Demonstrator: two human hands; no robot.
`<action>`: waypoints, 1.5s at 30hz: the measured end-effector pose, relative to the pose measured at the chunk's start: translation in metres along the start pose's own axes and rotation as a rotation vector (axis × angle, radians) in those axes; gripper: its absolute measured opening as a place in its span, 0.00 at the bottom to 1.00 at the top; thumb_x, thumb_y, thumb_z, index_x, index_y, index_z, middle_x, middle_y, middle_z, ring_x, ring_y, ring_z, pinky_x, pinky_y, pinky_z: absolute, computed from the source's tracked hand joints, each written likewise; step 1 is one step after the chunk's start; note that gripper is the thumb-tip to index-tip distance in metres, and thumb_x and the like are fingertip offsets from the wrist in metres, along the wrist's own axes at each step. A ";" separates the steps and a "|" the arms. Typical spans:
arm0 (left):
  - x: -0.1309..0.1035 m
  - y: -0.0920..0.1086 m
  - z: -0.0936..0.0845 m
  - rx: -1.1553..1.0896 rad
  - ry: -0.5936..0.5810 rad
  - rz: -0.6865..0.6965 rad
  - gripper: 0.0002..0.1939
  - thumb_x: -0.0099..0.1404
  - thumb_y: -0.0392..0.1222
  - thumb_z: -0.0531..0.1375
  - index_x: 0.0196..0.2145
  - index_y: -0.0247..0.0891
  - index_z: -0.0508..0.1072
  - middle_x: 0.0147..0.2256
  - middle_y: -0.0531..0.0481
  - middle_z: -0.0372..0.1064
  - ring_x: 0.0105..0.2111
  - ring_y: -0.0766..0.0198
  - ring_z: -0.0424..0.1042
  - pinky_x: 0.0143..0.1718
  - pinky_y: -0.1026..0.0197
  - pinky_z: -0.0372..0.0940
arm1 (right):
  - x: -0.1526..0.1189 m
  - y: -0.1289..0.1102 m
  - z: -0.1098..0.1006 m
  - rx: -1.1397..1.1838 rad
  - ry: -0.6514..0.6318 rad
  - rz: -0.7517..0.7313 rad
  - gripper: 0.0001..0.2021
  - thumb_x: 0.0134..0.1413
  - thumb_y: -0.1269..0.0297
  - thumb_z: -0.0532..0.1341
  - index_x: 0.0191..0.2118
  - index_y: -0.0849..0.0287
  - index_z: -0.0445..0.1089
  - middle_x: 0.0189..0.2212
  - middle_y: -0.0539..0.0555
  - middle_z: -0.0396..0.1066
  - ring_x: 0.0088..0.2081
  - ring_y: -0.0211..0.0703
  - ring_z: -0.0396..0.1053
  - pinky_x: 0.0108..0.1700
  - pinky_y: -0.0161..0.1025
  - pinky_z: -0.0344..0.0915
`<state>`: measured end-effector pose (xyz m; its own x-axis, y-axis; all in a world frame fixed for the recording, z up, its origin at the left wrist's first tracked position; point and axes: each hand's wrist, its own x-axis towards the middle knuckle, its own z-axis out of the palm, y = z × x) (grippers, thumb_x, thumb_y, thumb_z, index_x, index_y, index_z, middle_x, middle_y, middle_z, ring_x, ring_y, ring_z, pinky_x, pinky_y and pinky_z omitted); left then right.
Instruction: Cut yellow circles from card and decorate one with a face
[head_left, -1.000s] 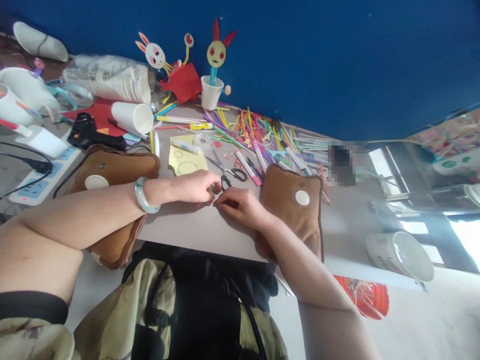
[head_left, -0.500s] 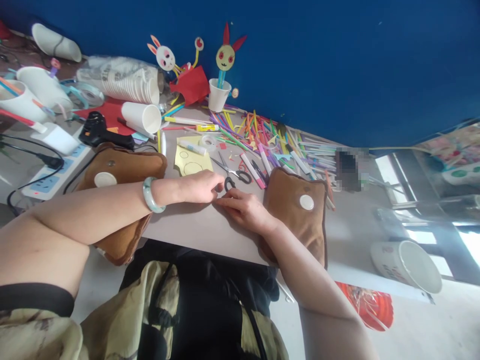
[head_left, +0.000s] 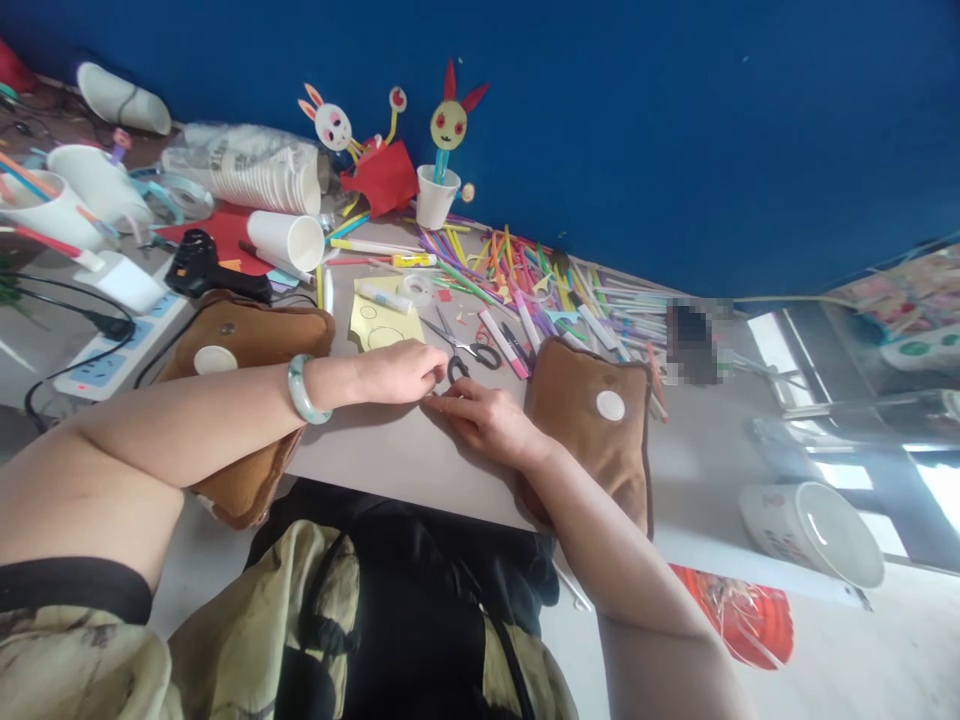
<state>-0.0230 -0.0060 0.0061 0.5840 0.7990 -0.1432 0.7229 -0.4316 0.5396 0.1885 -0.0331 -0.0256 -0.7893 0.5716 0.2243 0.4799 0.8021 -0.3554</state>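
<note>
My left hand (head_left: 405,372), with a jade bangle (head_left: 303,390) on its wrist, is closed at the middle of the table (head_left: 360,445). My right hand (head_left: 487,420) meets it there, its fingers pressed together near the left fingertips. Whatever lies between the fingertips is too small to make out. Scissors (head_left: 465,348) with black handles lie just beyond the hands. Yellow paper (head_left: 382,325) with drawn circles is behind my left hand. Brown cushions lie on both sides, one (head_left: 247,345) under my left forearm and one (head_left: 589,420) beside my right forearm.
Colourful pipe cleaners and markers (head_left: 506,345) spread along the blue wall. Rabbit-faced paper figures stand behind, one in a white cup (head_left: 435,200). At left are a glue gun (head_left: 210,270), a power strip (head_left: 120,345) and paper cups (head_left: 289,240). A white bucket (head_left: 810,530) sits at right.
The camera view has shifted slightly. Both hands stay together in nearly the same place and pose.
</note>
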 end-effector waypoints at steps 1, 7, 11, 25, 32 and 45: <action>0.000 -0.001 0.000 0.005 0.000 0.003 0.12 0.61 0.35 0.52 0.38 0.38 0.75 0.32 0.47 0.76 0.32 0.60 0.74 0.32 0.62 0.62 | 0.000 0.000 0.000 0.010 0.000 0.006 0.17 0.60 0.72 0.56 0.52 0.52 0.73 0.40 0.54 0.72 0.32 0.36 0.69 0.32 0.32 0.62; 0.000 -0.002 0.002 0.106 0.019 0.008 0.10 0.60 0.38 0.56 0.38 0.39 0.74 0.31 0.47 0.76 0.32 0.57 0.74 0.31 0.60 0.61 | 0.007 0.002 -0.007 0.266 0.000 0.071 0.13 0.61 0.70 0.57 0.47 0.58 0.75 0.34 0.55 0.70 0.34 0.39 0.69 0.38 0.35 0.66; -0.001 0.003 0.003 0.194 0.082 0.010 0.09 0.61 0.38 0.55 0.39 0.39 0.72 0.31 0.46 0.75 0.33 0.55 0.75 0.30 0.59 0.60 | 0.009 0.005 -0.014 0.475 0.001 0.223 0.08 0.56 0.68 0.60 0.40 0.60 0.75 0.27 0.50 0.70 0.26 0.34 0.65 0.30 0.32 0.63; 0.019 0.003 0.018 0.249 0.255 0.094 0.18 0.70 0.38 0.48 0.51 0.36 0.72 0.45 0.41 0.70 0.39 0.56 0.74 0.37 0.57 0.65 | 0.010 0.021 -0.003 0.333 0.364 0.540 0.10 0.48 0.69 0.59 0.37 0.61 0.74 0.24 0.50 0.72 0.24 0.37 0.65 0.30 0.35 0.63; 0.031 0.008 0.010 0.274 0.231 0.065 0.16 0.70 0.38 0.48 0.46 0.37 0.74 0.43 0.42 0.72 0.40 0.56 0.73 0.37 0.58 0.63 | 0.010 0.028 0.002 0.265 0.345 0.537 0.15 0.48 0.70 0.58 0.41 0.61 0.76 0.27 0.52 0.75 0.27 0.40 0.69 0.34 0.37 0.66; 0.053 0.013 0.002 0.365 0.205 0.061 0.12 0.66 0.35 0.51 0.35 0.33 0.75 0.36 0.42 0.74 0.36 0.56 0.73 0.34 0.59 0.61 | 0.011 0.029 0.001 0.214 0.306 0.542 0.14 0.47 0.70 0.59 0.40 0.60 0.77 0.26 0.52 0.76 0.26 0.40 0.69 0.33 0.37 0.65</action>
<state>0.0187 0.0300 0.0038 0.5713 0.8180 0.0675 0.7939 -0.5716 0.2076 0.1936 -0.0040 -0.0345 -0.2976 0.9336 0.1995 0.6671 0.3529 -0.6561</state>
